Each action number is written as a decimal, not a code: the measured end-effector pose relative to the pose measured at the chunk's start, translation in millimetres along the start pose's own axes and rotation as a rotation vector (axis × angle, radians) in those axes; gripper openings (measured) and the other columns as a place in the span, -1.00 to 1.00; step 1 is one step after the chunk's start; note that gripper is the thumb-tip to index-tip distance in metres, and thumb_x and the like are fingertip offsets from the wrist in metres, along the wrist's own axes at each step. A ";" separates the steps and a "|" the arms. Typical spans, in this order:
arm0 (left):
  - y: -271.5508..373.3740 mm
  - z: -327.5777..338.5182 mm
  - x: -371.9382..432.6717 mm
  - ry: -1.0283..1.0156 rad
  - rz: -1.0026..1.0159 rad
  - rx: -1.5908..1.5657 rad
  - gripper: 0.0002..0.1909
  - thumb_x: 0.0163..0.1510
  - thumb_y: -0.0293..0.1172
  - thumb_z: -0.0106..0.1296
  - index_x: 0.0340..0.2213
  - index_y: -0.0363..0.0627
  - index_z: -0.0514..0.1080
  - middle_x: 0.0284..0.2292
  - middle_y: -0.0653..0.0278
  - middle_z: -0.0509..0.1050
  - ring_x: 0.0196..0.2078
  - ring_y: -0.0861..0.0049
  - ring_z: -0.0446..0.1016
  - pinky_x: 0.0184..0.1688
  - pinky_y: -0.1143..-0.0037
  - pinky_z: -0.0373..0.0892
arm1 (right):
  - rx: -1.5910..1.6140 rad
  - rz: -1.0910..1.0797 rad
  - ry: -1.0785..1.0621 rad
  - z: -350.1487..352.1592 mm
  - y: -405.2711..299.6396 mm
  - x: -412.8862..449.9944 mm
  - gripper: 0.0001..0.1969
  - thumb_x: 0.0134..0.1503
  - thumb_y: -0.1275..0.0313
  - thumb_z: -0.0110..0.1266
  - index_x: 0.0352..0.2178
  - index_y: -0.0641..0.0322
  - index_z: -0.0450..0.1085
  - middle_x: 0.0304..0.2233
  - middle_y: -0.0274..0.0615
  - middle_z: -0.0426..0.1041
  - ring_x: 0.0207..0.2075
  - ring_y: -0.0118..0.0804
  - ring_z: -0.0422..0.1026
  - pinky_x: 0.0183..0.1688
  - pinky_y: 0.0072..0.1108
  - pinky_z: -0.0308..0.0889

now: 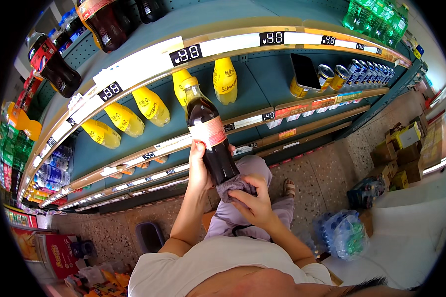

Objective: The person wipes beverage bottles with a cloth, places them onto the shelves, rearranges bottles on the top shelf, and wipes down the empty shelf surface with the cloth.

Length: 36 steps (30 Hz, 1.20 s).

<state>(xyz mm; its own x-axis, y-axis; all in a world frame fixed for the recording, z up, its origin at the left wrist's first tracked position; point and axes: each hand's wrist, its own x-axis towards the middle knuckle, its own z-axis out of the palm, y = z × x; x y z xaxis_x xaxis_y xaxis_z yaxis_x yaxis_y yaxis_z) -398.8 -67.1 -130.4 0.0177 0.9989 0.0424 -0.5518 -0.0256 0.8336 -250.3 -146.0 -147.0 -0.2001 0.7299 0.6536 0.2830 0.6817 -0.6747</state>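
Note:
My left hand (199, 167) grips a large plastic bottle of dark soda (213, 148), which leans with its yellow cap (189, 82) towards the shelves and its base towards me. A pinkish label wraps the bottle's middle. Bunched in the fingers of my right hand (253, 198) is a greyish-purple cloth (236, 187), which touches the bottle's base. Behind the bottle, yellow Schweppes bottles (151, 105) stand on a blue-green metal shelf (251, 87). Farther right on that shelf, a black smartphone (304, 71) rests on a yellow can (298, 88).
Dark soda bottles (106, 26) and green bottles (377, 18) stand on the upper shelf. On the speckled floor are a dark bin (150, 237) at left, cardboard boxes (412, 163) and a plastic bag of bottles (342, 234) at right. My knees are close to the lower shelves.

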 end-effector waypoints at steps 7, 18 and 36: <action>4.6 7.1 -5.5 -0.053 -0.142 -0.276 -0.20 -0.17 0.29 -0.13 -0.21 -0.32 0.29 -0.38 0.08 0.42 -0.32 0.25 0.47 -0.26 0.39 0.42 | 0.235 0.157 -0.004 -4.7 0.3 7.9 -0.67 -0.20 0.59 0.19 -0.29 0.20 0.44 -0.15 -0.02 0.20 -0.14 -0.05 0.25 -0.08 -0.40 0.20; -14.1 -2.0 -25.0 -0.077 -0.150 -0.245 -0.17 -0.29 0.14 0.09 -0.09 -0.30 0.26 -0.21 0.07 0.42 -0.20 0.31 0.43 -0.09 0.39 0.36 | 0.137 -0.019 0.114 -3.3 -2.0 49.6 -0.73 -0.16 0.57 0.12 -0.32 0.30 0.42 -0.12 0.07 0.19 -0.11 -0.05 0.26 -0.06 -0.40 0.18; -49.7 -10.9 -37.5 -0.026 0.042 -0.286 -0.16 -0.13 0.07 0.09 0.05 -0.22 0.07 -0.03 0.15 0.28 0.00 0.34 0.30 0.06 0.38 0.21 | 0.137 0.041 0.285 8.4 7.5 99.3 -0.75 0.02 0.50 0.03 -0.23 0.38 0.34 -0.19 0.00 0.27 -0.17 -0.16 0.32 -0.11 -0.51 0.22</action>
<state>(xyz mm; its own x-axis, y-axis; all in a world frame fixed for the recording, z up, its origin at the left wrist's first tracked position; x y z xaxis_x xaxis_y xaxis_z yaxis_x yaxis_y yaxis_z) -381.1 -102.9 -179.4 0.0092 0.9958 0.0911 -0.7652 -0.0516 0.6418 -275.9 -68.0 -90.0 0.0855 0.7268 0.6815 0.1521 0.6664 -0.7299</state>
